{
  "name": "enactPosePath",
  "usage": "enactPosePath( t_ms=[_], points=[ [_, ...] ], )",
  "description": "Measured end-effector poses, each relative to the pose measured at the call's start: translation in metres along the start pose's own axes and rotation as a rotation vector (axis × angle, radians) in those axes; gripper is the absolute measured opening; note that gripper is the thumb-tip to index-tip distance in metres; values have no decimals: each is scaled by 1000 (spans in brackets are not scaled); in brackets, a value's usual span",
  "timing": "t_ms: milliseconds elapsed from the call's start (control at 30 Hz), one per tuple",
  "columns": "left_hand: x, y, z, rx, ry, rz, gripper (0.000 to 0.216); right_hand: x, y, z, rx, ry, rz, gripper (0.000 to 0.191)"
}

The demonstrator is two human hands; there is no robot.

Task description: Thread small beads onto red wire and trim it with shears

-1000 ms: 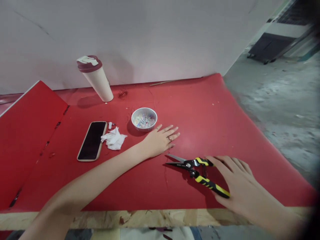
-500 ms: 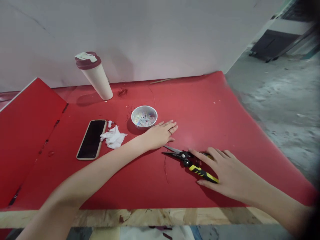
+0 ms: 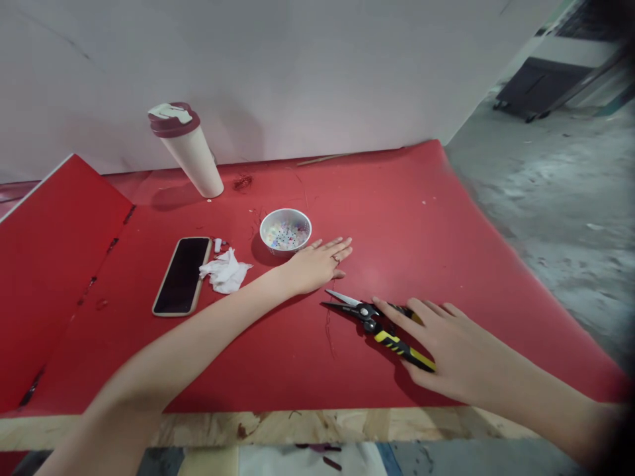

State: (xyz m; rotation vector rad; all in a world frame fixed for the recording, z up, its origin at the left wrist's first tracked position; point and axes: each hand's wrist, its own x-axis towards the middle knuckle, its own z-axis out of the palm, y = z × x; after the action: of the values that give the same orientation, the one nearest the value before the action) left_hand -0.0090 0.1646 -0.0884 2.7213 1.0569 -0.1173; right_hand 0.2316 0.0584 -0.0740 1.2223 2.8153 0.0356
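Right grip [image 3: 440, 338] has moved left — shears [image 3: 366, 312] partly beneath it, seemingly touching.

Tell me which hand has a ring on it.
The left hand, beside the perforated bowl, wears a ring; the right hand, at the pruning shears, shows none.

Room right of bowl [image 3: 272, 249]; shears [image 3: 370, 324] block near side

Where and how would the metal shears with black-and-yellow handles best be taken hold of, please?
Probably around both black-and-yellow handles of the metal shears, coming from the right. They spread apart at that end, while the pointed blades stand open towards the left. The right grip lies over the upper one, hiding much of it.
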Motion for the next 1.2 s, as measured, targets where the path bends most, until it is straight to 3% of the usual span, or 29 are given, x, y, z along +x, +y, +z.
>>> enactPosePath(
  t_ms=[300,667,1200],
  points=[
    [0,1,1,7,10,-4,53,-6,-6,-5,137,-90,31,75],
    [0,3,0,4,17,-8,53,-7,-15,-13,150,-84,52,76],
    [0,2,2,47,19,-7,51,-13,-33,-17,280,-186,68,81]
  ],
)
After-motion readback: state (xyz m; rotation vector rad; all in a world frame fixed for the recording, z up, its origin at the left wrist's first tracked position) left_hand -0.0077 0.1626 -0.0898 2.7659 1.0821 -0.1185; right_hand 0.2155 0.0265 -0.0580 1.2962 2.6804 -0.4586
